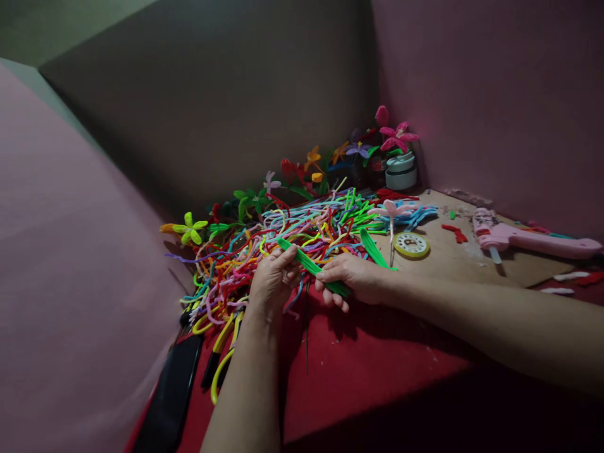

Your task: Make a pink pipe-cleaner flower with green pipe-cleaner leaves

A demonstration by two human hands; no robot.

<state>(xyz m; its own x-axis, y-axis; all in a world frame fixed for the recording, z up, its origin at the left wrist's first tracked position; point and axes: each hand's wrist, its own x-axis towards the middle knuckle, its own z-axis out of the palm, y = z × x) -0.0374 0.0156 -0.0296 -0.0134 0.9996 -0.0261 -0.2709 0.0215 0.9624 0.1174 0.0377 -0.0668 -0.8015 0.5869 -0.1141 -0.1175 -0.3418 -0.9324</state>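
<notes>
Counter (340, 384) surface is red; a tan board (438, 267) covers part of its right side, carrying a pink glue gun (533, 241), a round yellow-rimmed disc (411, 245) and red scraps (454, 233). A tangled heap of multicoloured fuzzy stems (236, 267) spreads over the left and middle, with yellow-handled tools (223, 333) at its near edge and a flat black object (170, 390) to their left. A thin dark wire (307, 343) lies nearer the front; a pale lidded container (401, 177) stands at the back right, near fuzzy flowers (358, 150).
</notes>
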